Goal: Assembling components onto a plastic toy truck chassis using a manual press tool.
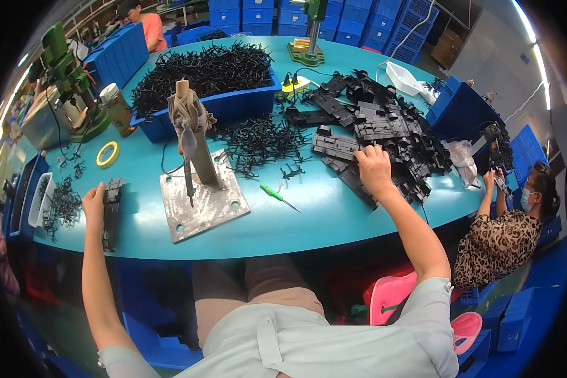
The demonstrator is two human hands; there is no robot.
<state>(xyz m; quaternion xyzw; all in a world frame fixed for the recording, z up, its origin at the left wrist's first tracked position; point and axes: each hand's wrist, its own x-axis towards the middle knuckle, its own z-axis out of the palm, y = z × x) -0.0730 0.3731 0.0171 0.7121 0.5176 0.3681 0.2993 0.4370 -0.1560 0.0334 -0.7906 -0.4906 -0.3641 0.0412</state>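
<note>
My left hand grips a long, narrow black plastic part by its side, near the table's front left edge. At the right, my right hand has its fingers closed on the end of another long black plastic part, at the near left of a heap of similar parts. Between my hands stands a metal post on a square steel plate. A pointed tool, like a soldering iron, is tied to it with cloth, tip down. A green-handled screwdriver lies right of the plate.
A blue bin full of small black branching pieces stands behind the post, with a loose heap beside it. Yellow tape, a jar and a white tray are at the left. A co-worker sits at the right.
</note>
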